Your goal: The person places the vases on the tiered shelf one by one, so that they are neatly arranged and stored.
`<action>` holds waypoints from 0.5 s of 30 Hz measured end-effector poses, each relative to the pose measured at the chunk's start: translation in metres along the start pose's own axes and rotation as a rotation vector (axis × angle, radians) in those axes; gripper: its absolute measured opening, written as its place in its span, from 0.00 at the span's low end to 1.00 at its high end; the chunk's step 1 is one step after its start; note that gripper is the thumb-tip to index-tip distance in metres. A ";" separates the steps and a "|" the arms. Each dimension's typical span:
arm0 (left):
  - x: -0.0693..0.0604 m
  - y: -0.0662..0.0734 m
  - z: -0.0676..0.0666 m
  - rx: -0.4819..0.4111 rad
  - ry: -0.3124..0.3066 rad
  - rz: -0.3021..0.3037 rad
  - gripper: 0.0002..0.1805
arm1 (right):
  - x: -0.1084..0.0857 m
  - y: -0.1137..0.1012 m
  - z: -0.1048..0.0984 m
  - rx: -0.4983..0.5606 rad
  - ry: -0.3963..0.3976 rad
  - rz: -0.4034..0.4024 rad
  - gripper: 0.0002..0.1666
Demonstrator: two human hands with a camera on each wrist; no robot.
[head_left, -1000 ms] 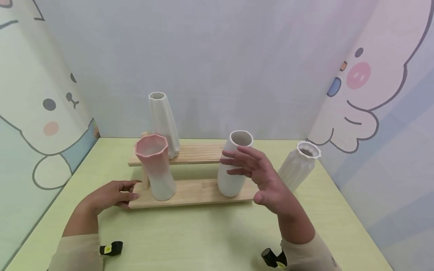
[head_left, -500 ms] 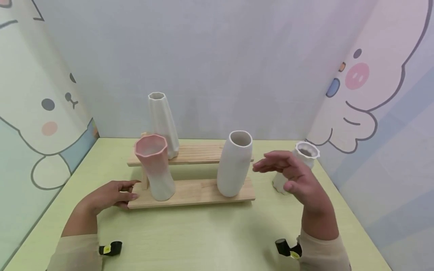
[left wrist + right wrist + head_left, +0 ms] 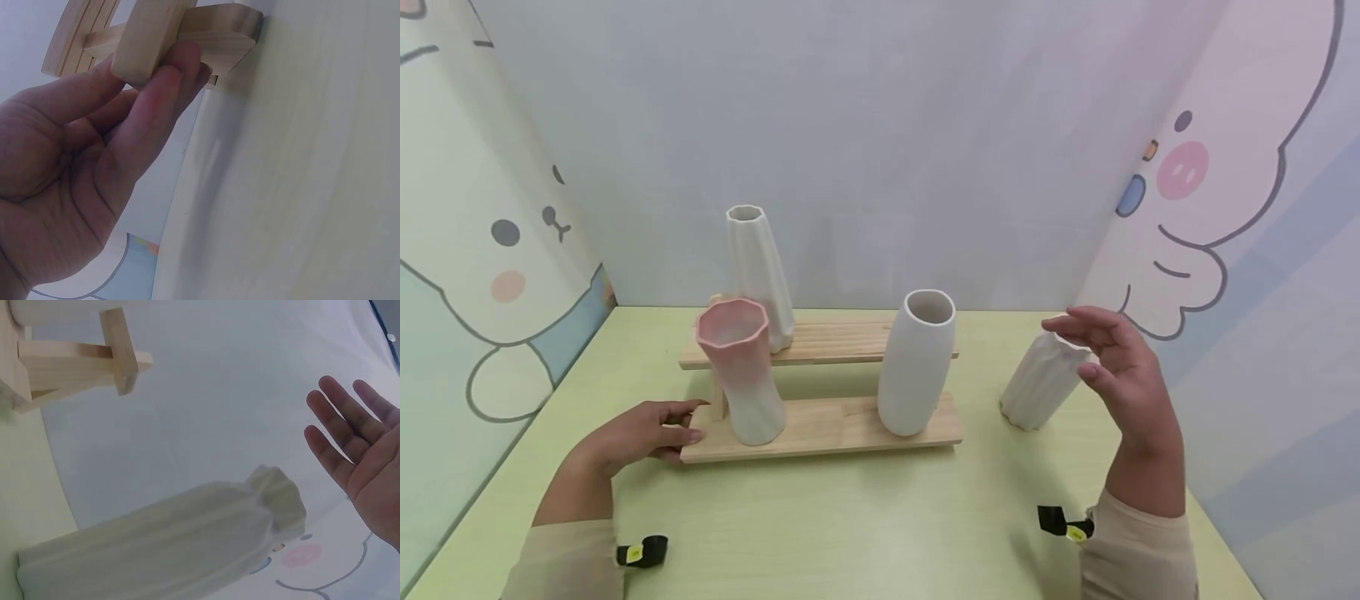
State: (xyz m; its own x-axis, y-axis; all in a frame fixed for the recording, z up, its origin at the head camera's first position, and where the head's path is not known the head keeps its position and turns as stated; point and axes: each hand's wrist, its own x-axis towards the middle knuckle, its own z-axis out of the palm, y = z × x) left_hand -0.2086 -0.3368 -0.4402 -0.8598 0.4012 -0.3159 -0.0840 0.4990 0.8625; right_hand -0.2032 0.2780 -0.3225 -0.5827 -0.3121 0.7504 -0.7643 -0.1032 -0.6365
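Observation:
My left hand grips the left end of the lower board of a two-tier wooden shelf. In the left wrist view, thumb and fingers pinch that board end. My right hand, fingers spread and bent slightly, is at the rim of a white fluted vase standing on the table right of the shelf. The right wrist view shows a gap between the fingers and this vase's ruffled mouth. On the lower board stand a pink-and-white vase and a smooth white vase.
A tall white ribbed vase stands on the left of the upper board. The pale green table meets a plain grey backdrop, with cartoon-printed side panels left and right. Black straps with small devices are on both wrists.
My right hand has moved right, away from in front of the smooth white vase, to the mouth of the fluted vase. My left hand keeps its grip on the shelf.

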 end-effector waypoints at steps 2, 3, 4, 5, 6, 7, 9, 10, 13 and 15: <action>0.000 0.000 0.000 0.006 0.001 0.003 0.37 | -0.003 0.002 -0.007 0.003 0.026 0.003 0.35; 0.000 0.001 0.000 0.008 0.001 0.003 0.37 | -0.005 0.004 -0.010 0.002 0.039 0.004 0.36; 0.000 0.001 0.000 0.006 0.000 0.003 0.37 | -0.007 0.005 -0.014 -0.010 0.056 0.009 0.36; 0.000 0.001 0.000 0.006 0.000 0.002 0.37 | -0.008 0.007 -0.017 -0.027 0.077 0.017 0.37; 0.000 0.001 0.000 0.004 -0.002 0.001 0.37 | -0.010 0.008 -0.020 -0.044 0.097 0.025 0.38; 0.000 0.001 0.000 0.004 -0.002 0.001 0.37 | -0.012 0.011 -0.023 -0.058 0.120 0.034 0.39; 0.000 0.001 0.000 -0.002 -0.003 -0.004 0.37 | -0.015 0.016 -0.029 -0.093 0.165 0.059 0.42; 0.000 0.001 0.000 -0.002 -0.002 -0.006 0.37 | -0.016 0.019 -0.031 -0.105 0.186 0.078 0.44; 0.000 0.001 0.000 -0.001 0.001 -0.009 0.38 | -0.020 0.031 -0.036 -0.134 0.256 0.158 0.49; 0.000 0.001 0.000 -0.002 0.001 -0.012 0.38 | -0.023 0.040 -0.039 -0.145 0.300 0.212 0.51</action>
State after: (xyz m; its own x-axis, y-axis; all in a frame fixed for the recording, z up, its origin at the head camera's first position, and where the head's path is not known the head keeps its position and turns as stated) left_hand -0.2089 -0.3358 -0.4395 -0.8591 0.3948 -0.3257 -0.0952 0.5020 0.8596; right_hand -0.2314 0.3180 -0.3582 -0.7705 -0.0198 0.6371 -0.6366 0.0751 -0.7675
